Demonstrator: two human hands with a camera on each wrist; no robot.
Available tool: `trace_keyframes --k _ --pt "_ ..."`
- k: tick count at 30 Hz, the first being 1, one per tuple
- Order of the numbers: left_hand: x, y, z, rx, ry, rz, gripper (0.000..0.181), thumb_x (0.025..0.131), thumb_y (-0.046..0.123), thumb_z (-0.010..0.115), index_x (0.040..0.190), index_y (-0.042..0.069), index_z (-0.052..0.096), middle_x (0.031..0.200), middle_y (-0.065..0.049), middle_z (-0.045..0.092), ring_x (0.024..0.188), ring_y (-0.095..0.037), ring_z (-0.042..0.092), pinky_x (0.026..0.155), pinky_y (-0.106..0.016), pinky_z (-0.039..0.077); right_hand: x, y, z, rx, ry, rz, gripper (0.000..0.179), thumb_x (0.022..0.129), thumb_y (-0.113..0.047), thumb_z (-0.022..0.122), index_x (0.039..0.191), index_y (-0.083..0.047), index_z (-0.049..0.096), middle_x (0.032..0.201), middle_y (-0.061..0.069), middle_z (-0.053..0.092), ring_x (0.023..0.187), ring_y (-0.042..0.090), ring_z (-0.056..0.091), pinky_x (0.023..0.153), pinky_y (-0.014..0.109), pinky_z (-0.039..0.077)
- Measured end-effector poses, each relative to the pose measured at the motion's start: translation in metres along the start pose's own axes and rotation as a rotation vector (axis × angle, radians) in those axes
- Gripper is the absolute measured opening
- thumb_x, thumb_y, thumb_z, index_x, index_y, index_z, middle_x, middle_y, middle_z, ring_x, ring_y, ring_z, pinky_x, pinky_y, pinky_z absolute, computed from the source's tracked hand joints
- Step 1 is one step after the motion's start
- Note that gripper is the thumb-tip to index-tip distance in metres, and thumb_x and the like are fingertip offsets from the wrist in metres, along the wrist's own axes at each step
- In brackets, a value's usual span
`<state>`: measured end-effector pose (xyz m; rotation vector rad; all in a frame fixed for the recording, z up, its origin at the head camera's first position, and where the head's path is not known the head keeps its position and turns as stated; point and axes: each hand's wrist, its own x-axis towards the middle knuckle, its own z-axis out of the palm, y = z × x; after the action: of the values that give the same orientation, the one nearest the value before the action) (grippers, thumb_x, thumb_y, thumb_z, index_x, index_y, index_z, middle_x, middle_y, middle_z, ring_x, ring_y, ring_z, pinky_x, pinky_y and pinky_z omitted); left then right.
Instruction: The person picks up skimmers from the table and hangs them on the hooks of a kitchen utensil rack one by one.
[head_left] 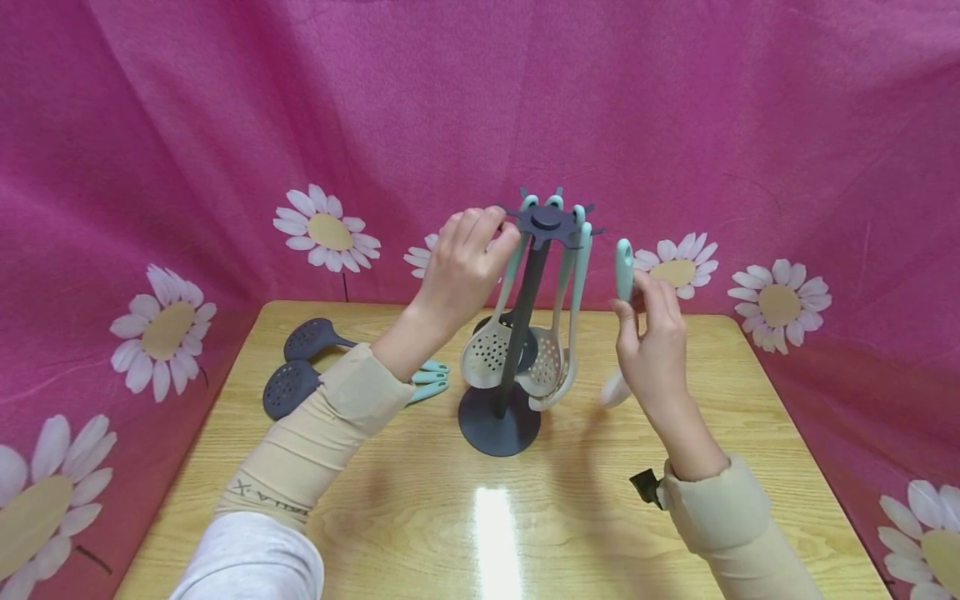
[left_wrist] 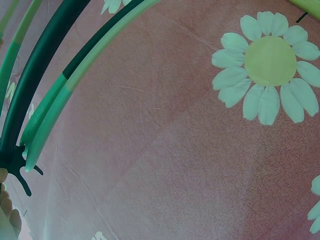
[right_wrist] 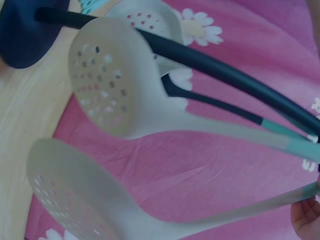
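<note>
A dark utensil rack (head_left: 534,275) with a round base stands on the table. My left hand (head_left: 461,258) grips the left edge of its top; in the left wrist view its fingers (left_wrist: 14,222) show beside the hooked top. From the hooks hang a beige skimmer (head_left: 487,357), other beige utensils and a dark one, all by mint handles. To the right of the rack, my right hand (head_left: 656,337) pinches the mint handle of another beige skimmer (right_wrist: 80,185). That skimmer hangs head-down, apart from the rack, its head partly hidden by the hand in the head view.
Two dark skimmers (head_left: 291,388) lie on the wooden table (head_left: 405,508) at the left, near several mint handles (head_left: 429,389); my left forearm covers part of them. Pink cloth (head_left: 450,92) with printed daisies surrounds the table at the back and sides.
</note>
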<state>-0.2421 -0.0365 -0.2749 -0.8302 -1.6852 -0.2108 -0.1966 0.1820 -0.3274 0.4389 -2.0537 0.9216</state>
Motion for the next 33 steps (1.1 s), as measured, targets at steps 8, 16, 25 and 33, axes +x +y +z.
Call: trace_keyframes --k 8,16,25,33 --pt "-0.001 0.0 0.002 0.004 0.005 -0.003 0.01 0.087 -0.006 0.049 0.081 0.0 0.054 0.087 -0.013 0.053 0.075 -0.026 0.049 0.065 -0.031 0.043 0.001 -0.019 -0.001 0.035 -0.024 -0.035 0.027 0.083 0.002 0.061 0.108 0.006 0.054 0.085 0.019 0.052 0.073 0.024 0.052 0.069 0.024 0.042" --pt "-0.001 0.0 0.001 0.0 0.003 -0.007 0.01 0.087 -0.006 0.049 0.082 0.0 0.054 0.087 -0.013 0.053 0.075 -0.026 0.049 0.065 -0.032 0.043 0.002 -0.032 0.0 0.066 -0.044 -0.056 0.03 0.08 0.006 0.063 0.109 0.007 0.054 0.083 0.018 0.054 0.072 0.022 0.051 0.069 0.017 0.04" --pt "-0.001 0.0 0.002 -0.002 0.005 -0.007 0.009 0.087 -0.005 0.049 0.082 0.0 0.054 0.087 -0.013 0.053 0.075 -0.026 0.049 0.065 -0.031 0.043 0.001 -0.04 0.003 0.084 -0.074 -0.051 0.029 0.081 0.0 0.065 0.108 0.007 0.055 0.084 0.018 0.055 0.071 0.018 0.053 0.065 0.024 0.046" --pt "-0.001 0.0 0.0 -0.019 0.001 -0.006 0.01 0.088 -0.005 0.048 0.082 0.0 0.055 0.087 -0.013 0.053 0.075 -0.026 0.049 0.065 -0.033 0.043 0.0 -0.04 0.009 0.089 -0.067 -0.053 0.029 0.08 -0.003 0.067 0.105 0.005 0.056 0.081 0.015 0.057 0.067 0.016 0.053 0.064 0.015 0.042"
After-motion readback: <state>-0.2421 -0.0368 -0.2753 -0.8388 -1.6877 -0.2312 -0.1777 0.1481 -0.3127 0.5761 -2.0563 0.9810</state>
